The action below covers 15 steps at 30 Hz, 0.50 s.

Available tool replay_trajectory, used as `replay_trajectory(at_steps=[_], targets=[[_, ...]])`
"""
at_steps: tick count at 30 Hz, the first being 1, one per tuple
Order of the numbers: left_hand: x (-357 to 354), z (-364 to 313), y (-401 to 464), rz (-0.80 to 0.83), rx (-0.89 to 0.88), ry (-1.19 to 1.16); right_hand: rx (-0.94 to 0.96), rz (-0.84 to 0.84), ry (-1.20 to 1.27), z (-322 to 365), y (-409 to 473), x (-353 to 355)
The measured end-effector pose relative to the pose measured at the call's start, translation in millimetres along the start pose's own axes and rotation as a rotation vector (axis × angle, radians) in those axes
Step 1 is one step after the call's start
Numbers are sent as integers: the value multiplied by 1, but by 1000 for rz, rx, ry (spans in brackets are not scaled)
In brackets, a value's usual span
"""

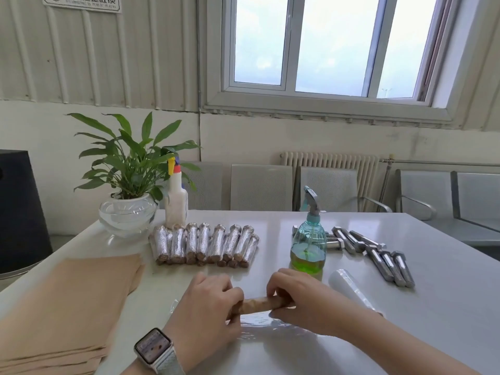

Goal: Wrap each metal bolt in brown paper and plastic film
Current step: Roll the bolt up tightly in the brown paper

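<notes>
Stack of flat brown paper sheets (62,315) lies at the left edge of the white glossy table (422,307); sheet count cannot be told. Behind it, one green leafy plant in a clear glass bowl (127,212), and just beside that one white plastic squeeze bottle with a yellow and red nozzle (176,201). In front of the bottle, a row of finished bolts wrapped in brown paper and shiny film (205,246), touching side by side, partly two layers deep; roughly a dozen or more, exact count unclear. Left hand (208,309), watch on its wrist (154,349), has fingers curled down over the left end of one brown-paper-wrapped bolt (259,304), gripping it. Right hand (300,301) has fingers bent over the right end, fingertips pinching the roll. The bolt lies crosswise between the two hands, only its middle showing, resting on a sheet of clear plastic film (270,331) spread toward the near table edge. Right of the hands: one teal translucent spray bottle holding green liquid (308,247), one roll of clear plastic film (351,290), and a loose group of bare grey metal hex bolts (378,255), about eight visible, some hidden behind the spray bottle.
</notes>
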<state>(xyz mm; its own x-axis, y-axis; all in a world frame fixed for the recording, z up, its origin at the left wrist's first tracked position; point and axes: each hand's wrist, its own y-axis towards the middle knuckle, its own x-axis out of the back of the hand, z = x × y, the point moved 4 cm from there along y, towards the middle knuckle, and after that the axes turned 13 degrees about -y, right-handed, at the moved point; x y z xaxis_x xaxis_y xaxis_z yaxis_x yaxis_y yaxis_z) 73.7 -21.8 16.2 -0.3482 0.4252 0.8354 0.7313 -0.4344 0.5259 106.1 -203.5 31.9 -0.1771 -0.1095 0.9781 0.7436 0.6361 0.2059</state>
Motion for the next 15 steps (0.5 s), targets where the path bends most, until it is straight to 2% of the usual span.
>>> replay_trajectory(at_steps=[4,9,15], targets=[[-6,-2,2,61,-12,-15,9,-42,121,-7,-18,-6],[-10,-7,7,98,-48,-55,10,-100,120,-14,-26,-16],[-8,4,9,204,22,-145,-6,-155,146,-18,-26,-27]])
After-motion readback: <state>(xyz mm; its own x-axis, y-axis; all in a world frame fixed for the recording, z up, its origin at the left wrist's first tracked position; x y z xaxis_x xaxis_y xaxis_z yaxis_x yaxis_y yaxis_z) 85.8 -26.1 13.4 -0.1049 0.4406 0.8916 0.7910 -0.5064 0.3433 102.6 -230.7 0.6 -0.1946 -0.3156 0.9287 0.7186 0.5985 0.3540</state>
